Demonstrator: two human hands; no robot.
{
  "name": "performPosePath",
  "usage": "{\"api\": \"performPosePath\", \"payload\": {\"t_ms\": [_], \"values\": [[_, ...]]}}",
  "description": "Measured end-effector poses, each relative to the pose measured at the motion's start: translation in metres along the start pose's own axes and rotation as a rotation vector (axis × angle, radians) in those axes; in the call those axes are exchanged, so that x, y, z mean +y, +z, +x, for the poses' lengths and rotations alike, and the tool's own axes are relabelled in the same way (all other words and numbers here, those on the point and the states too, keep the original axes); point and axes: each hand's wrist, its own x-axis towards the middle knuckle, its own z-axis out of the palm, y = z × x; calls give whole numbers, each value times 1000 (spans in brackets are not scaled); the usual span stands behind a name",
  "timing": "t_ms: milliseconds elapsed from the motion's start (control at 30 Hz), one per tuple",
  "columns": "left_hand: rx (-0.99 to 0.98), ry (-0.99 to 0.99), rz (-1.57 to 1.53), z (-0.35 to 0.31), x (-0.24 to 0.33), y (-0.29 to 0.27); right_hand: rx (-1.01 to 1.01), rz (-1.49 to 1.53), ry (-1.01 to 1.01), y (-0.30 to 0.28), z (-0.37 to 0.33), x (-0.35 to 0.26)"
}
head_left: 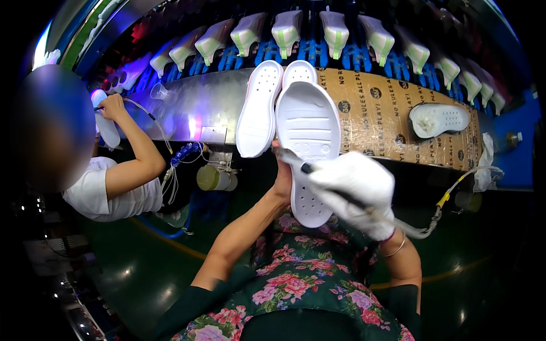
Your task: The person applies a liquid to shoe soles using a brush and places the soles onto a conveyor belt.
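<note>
A white shoe sole (309, 122), with its hollow inner side facing up, is held in front of my body. My bare left hand (282, 181) grips it from its left edge, the fingers partly hidden beneath it. My right hand (357, 190), in a white glove and blurred, is closed around a brush (294, 161) with a hose (422, 232) trailing from it. The brush tip is over the sole's middle, near its left edge; whether it touches cannot be seen. Just beyond lie another white sole (259, 108) and a partly covered one (300, 69).
Printed cardboard (364, 108) covers the bench's right part, bearing a sole with whitish material in it (438, 120). Bare metal benchtop (187, 108) continues left. Several shoe uppers (286, 31) hang on blue holders behind. At left, a co-worker's hand (112, 107) works at another sole (107, 129).
</note>
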Motion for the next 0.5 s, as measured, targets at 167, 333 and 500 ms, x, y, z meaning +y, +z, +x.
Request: {"api": "performPosePath", "payload": {"t_ms": [167,333,500], "values": [[-149,17,-357,11,-2,-11,23,-248,-105,1,-9,6],[-297,66,-250,26,9,-15,4,62,6,5,-7,-9],[-310,-12,-325,38,14,-18,56,-236,-111,15,-18,3]]}}
